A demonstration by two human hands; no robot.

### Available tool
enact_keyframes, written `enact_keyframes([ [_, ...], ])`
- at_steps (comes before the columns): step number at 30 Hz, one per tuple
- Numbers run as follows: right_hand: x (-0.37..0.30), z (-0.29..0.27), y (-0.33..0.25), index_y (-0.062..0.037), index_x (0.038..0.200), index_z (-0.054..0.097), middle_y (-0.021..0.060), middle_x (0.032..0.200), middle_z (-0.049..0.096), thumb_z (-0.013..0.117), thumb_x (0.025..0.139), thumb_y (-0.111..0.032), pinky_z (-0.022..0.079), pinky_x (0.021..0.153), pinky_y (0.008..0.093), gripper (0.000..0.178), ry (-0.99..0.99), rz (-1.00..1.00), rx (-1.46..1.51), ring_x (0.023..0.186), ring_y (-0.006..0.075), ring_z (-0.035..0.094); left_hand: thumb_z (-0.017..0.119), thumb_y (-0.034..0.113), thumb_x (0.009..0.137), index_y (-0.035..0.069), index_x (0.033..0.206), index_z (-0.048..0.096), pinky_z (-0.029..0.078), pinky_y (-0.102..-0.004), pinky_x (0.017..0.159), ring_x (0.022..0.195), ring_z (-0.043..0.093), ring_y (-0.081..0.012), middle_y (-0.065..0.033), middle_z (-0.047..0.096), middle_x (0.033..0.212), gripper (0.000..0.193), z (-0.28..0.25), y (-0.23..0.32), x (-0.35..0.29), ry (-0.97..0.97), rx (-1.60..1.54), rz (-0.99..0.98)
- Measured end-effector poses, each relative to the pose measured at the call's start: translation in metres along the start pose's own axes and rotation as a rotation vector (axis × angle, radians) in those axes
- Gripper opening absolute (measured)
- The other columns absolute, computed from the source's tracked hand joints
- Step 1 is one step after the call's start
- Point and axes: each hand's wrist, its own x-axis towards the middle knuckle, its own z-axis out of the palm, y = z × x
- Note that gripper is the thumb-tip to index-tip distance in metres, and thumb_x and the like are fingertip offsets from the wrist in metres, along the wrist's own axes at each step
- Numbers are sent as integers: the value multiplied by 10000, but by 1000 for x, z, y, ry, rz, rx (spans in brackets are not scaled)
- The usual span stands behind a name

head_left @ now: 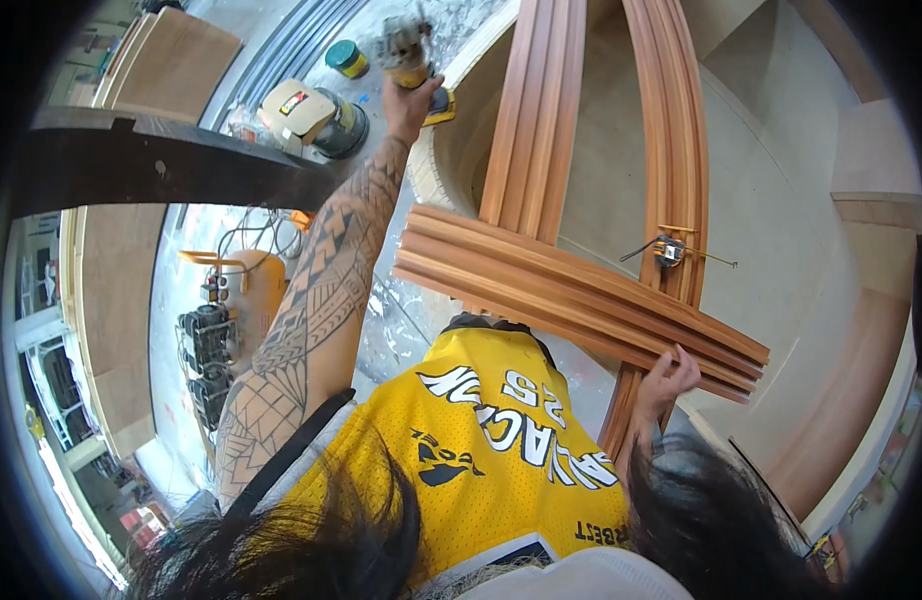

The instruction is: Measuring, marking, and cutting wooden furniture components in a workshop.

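My left hand (411, 108) is raised at the upper middle, closed around a yellow-and-black cordless power tool (405, 45) with a grey metal head. Blur hides its exact kind. At the lower right, my right hand (669, 378) grips the near edge of a grooved, reddish-brown wooden board (571, 290), close to its right end. This board lies crosswise over two long grooved boards, one straight (537, 120) and one on the right (671, 120). On the right one rest a small tape measure (668, 250) and a thin orange pencil (678, 230).
A curved pale plywood structure (781, 230) surrounds the boards. At left are a dark beam (181, 160), a shop vacuum (316, 115), a green-lidded tub (347, 58), and an orange-yellow machine (251, 280) with cords. Plywood sheets (171, 65) stand beyond.
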Motion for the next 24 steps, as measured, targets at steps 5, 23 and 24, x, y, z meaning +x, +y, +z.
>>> enact_keyframes([
  [5,18,68,-108,-72,1350,641,190,1314,532,759,946,-185,410,1074,527,436,-380,-174,60,1254,392,492,913,84,849,73,1212,591,603,-327,811,926,691,-127,-20,722,1064,485,-31,-1,14,-101,-25,-103],
  [23,-8,177,-206,-221,1724,123,309,1741,71,798,797,-696,-6,1269,689,1242,-854,-200,-270,1617,504,12,856,146,824,20,1252,507,578,-291,587,652,662,-134,-57,652,915,566,-243,102,-255,61,21,-554],
  [24,-8,177,-206,-221,1724,123,309,1741,71,798,797,-696,-6,1269,689,1242,-855,-200,-273,1617,504,12,841,131,809,7,1271,503,575,-292,588,639,656,-139,-61,650,915,586,-247,97,-269,30,34,-617],
])
